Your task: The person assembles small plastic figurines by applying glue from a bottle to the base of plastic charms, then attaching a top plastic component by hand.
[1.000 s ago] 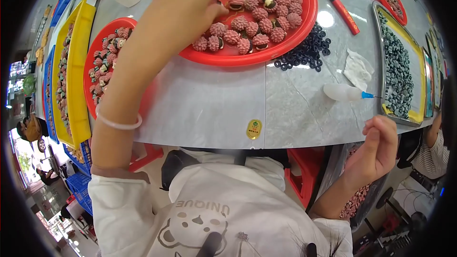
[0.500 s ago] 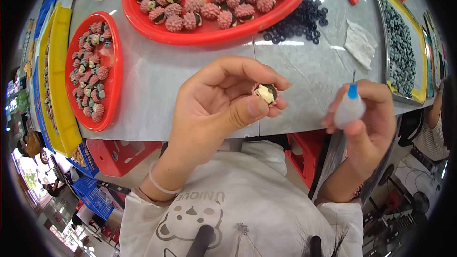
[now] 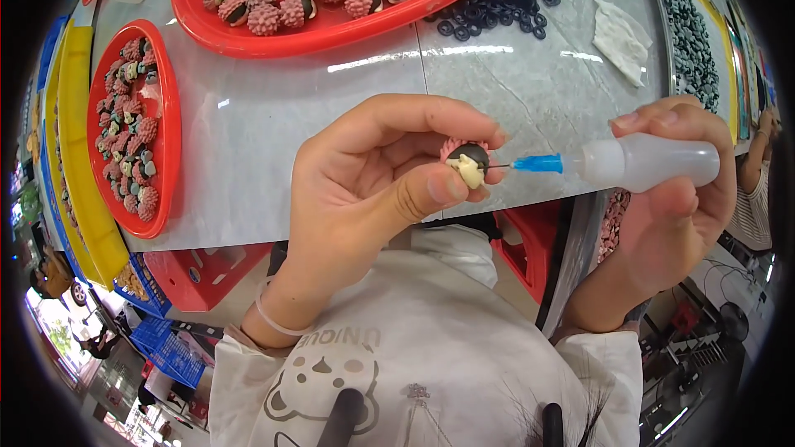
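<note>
My left hand pinches a small figurine piece between thumb and fingers, just over the table's near edge. The piece has a pink spiky back, a dark band and a cream front. In my right hand lies a translucent white squeeze bottle, held on its side with a blue needle tip pointing left. The thin metal needle reaches the right side of the piece, at its dark and cream part; whether it touches is too fine to tell.
A large red tray of similar pink pieces stands at the back, with a smaller red tray at the left. Black rings lie in a heap near a crumpled white tissue. A tray of dark green parts borders the right.
My right hand has tipped the bottle from upright to sideways and brought its needle to the piece. The piece has turned slightly in my left hand. The view has shifted.
</note>
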`<state>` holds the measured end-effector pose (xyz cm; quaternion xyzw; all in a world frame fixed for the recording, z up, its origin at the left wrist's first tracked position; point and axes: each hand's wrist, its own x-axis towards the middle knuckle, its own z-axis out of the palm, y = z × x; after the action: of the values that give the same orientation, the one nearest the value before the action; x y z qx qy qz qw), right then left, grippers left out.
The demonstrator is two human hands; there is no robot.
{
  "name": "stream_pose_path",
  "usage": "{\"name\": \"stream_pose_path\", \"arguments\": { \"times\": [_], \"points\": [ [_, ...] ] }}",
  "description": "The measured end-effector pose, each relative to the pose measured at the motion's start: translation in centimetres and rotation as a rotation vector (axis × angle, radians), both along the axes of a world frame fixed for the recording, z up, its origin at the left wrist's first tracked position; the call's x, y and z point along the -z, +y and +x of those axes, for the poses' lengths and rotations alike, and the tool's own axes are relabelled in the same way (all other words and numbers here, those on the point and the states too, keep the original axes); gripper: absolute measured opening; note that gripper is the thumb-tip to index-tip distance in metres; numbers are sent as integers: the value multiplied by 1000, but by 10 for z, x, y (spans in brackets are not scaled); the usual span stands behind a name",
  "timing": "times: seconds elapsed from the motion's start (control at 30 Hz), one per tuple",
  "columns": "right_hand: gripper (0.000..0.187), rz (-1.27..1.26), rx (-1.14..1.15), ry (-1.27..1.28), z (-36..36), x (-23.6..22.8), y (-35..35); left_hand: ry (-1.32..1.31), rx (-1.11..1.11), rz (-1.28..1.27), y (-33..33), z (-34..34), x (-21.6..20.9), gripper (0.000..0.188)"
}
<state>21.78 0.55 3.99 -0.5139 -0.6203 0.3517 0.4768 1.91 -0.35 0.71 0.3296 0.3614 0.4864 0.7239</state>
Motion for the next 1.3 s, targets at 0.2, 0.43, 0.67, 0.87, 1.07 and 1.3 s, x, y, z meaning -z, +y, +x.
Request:
{"name": "stream_pose_path", "arguments": {
  "times": [0.2, 0.43, 0.67, 0.87, 1.07, 1.3],
  "points": [
    [50, 273, -323, -380, 15, -23, -2, 26, -12, 39, 0, 1, 2, 38],
    [49, 312, -295, -322, 16, -20, -7, 22, -9, 61, 1, 2, 4, 36],
    [46, 296, -118, -172, 14, -7, -13, 26, -29, 40, 1, 3, 1, 35],
    [34, 149, 192, 159, 24, 24, 4, -73, 20, 187, 3, 2, 11, 23],
    [32, 69, 94, -182, 6, 42, 19, 119, -27, 118, -4, 3, 3, 29],
    [18, 105, 466, -621, 106, 10, 29, 110, -26, 132, 0, 6, 5, 29]
  ]
}}
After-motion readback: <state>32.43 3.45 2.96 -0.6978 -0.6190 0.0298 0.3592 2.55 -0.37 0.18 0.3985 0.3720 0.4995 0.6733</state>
